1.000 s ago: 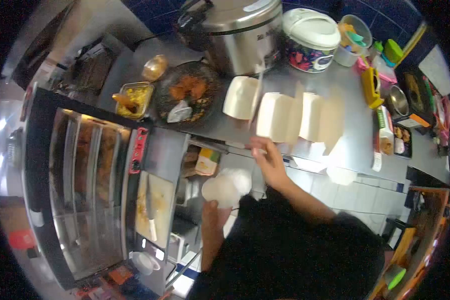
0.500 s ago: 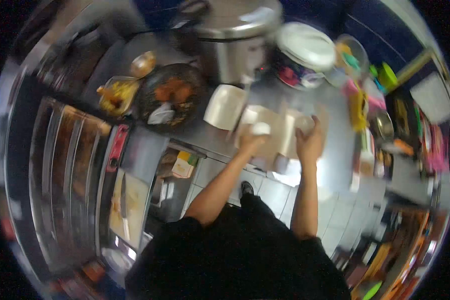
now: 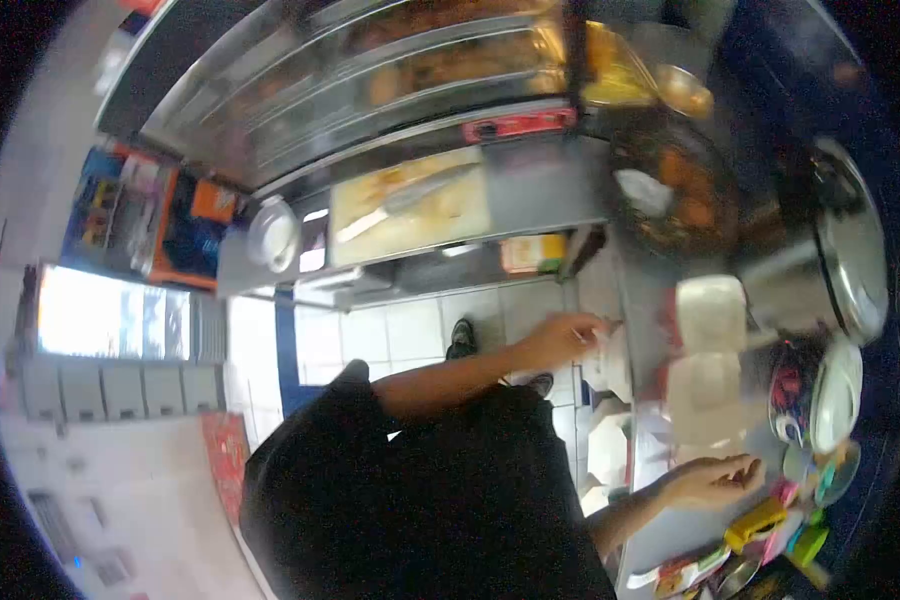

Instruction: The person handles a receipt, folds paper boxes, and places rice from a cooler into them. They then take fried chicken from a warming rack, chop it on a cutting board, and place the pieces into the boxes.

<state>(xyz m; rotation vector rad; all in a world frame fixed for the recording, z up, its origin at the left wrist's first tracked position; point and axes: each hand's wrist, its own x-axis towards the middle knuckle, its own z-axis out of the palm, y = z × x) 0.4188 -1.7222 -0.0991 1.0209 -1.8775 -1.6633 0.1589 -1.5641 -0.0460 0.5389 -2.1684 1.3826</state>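
My left hand [image 3: 567,340] is over the near edge of the steel counter, its fingers pinched together. A small pale thing shows at the fingertips, too blurred to name. My right hand [image 3: 715,480] is over the counter beyond the boxes, fingers loosely bent and apart, with nothing visible in it. Between the hands on the counter lie an open white takeaway box [image 3: 712,308] and an open cream-coloured box [image 3: 705,390]. More open white boxes [image 3: 610,445] sit below the counter edge.
A dark pan [image 3: 660,225] with fried food stands beside a steel pot [image 3: 790,260]. A knife [image 3: 390,207] lies on a cutting board [image 3: 470,215] under a glass display case [image 3: 370,80]. A white-lidded container [image 3: 838,392] and a yellow object [image 3: 755,525] are at right.
The view has turned toward the cutting board and display case. My hands have moved apart; earlier each was at a box with a pale round thing, and my right hand now shows none.
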